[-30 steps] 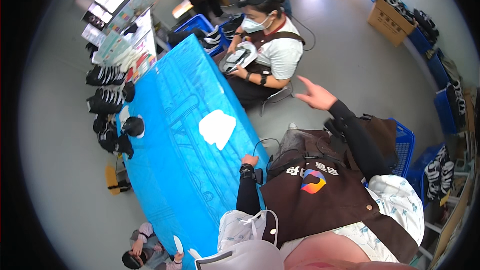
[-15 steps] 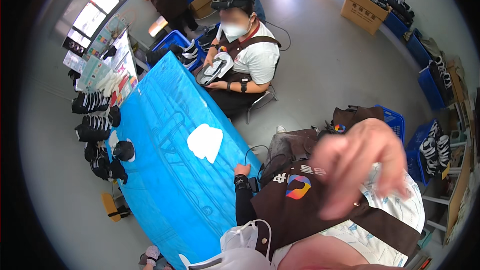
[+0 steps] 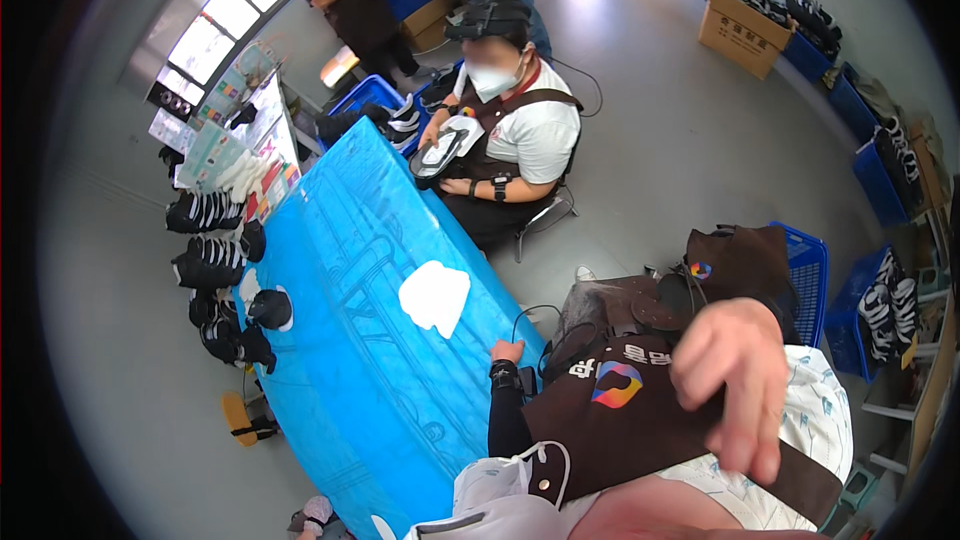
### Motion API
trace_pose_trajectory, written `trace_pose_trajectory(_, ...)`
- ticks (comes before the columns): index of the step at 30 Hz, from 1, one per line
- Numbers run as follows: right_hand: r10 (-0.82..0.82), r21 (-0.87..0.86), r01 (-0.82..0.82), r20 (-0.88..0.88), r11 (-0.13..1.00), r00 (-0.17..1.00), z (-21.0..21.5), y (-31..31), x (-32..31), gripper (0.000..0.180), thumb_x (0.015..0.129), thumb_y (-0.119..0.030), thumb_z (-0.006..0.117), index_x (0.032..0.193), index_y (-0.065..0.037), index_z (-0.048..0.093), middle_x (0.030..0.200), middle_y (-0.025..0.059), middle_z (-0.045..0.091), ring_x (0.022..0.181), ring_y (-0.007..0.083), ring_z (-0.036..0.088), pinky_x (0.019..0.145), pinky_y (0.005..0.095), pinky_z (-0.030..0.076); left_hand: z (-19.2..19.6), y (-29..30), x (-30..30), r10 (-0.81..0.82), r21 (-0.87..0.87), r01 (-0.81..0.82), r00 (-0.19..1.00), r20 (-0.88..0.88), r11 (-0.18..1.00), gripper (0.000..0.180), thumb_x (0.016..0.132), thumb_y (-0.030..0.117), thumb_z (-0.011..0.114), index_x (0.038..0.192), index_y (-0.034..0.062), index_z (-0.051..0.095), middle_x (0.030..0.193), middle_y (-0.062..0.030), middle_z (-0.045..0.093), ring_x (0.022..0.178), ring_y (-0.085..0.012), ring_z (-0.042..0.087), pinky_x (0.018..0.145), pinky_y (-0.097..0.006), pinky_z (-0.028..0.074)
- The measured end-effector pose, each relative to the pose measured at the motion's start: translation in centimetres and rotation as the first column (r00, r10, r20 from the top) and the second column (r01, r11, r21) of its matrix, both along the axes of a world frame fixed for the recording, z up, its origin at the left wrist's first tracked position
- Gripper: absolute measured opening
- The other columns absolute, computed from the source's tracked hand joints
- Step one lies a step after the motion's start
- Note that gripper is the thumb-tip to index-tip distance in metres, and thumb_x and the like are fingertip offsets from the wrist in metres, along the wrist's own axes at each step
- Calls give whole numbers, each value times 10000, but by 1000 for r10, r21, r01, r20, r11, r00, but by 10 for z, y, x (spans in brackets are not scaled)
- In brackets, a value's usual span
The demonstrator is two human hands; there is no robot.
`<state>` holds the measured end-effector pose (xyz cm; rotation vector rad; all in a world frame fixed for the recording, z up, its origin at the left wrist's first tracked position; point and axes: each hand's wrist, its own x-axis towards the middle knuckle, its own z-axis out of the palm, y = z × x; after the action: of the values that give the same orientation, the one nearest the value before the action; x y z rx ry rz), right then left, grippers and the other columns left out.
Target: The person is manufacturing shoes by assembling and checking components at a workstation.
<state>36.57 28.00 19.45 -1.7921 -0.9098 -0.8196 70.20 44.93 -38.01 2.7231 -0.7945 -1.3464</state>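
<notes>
My right hand (image 3: 735, 380) is raised close to the camera in front of my brown apron (image 3: 570, 420). Its fingers are loosely bent and partly apart, with nothing in them. By the near edge of the blue-covered table (image 3: 360, 380) rests my left hand (image 3: 507, 350), in a black sleeve and wristband; its fingers are too small and hidden to make out. A thin black cable arcs beside it. Farther up the table lies a flat, overexposed white piece (image 3: 435, 297) of irregular outline. A black and white shoe-like item (image 3: 270, 309) sits near the table's left edge.
Across the corner, a seated masked person (image 3: 510, 130) holds a grey and white shoe (image 3: 445, 152). Black and white shoes (image 3: 208, 260) line the left edge. Blue baskets (image 3: 805, 270) and a cardboard box (image 3: 742, 30) of shoes stand along the right. Two people stand behind.
My right hand has moved lower and slightly right, its fingers now pointing down. The whole view has shifted, so the table appears farther right and lower. The seated person's shoe has tilted.
</notes>
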Motion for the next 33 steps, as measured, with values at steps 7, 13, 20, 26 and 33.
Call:
trace_pose_trajectory(7,-250,-78,326,-811,942,529,-41,-18,23,347,952,-254,697,1237,-56,707,846,48,752,474,178,551,496,324,442,34,0,-6,-23,-62,29,995,101,998,734,776,501,712,1221,-78,636,1253,-347,623,1194,-475,600,1042,-492,481)
trace_pose_trajectory(13,698,761,487,-621,428,357,-329,-132,1,227,934,-198,625,932,3,730,554,67,597,535,130,598,703,336,519,19,-10,-5,-65,-70,70,995,77,995,736,781,492,707,1221,-92,629,1247,-359,618,1196,-489,590,1042,-493,480)
trace_pose_trajectory(20,-206,-643,372,-642,670,-739,-503,-114,-120,319,877,-303,596,698,-79,737,599,78,691,517,210,648,566,373,528,20,5,3,-6,-72,14,993,115,997,723,768,442,700,1266,-74,605,1289,-361,590,1218,-488,575,1056,-496,473)
trace_pose_trajectory(26,-143,-350,317,-838,882,-526,-692,-63,-252,340,975,-361,560,932,-76,740,886,88,763,767,249,725,685,443,567,22,-17,-3,-39,-77,44,997,67,996,751,773,454,704,1314,-51,578,1337,-347,564,1235,-485,566,1068,-494,464)
trace_pose_trajectory(33,247,-278,772,-839,572,-485,-628,-55,-183,305,975,-289,519,1005,-70,730,948,130,762,790,337,747,657,549,574,21,1,3,-11,-24,12,1000,25,1000,770,785,451,693,1339,-67,561,1349,-354,558,1259,-478,550,1088,-484,452)
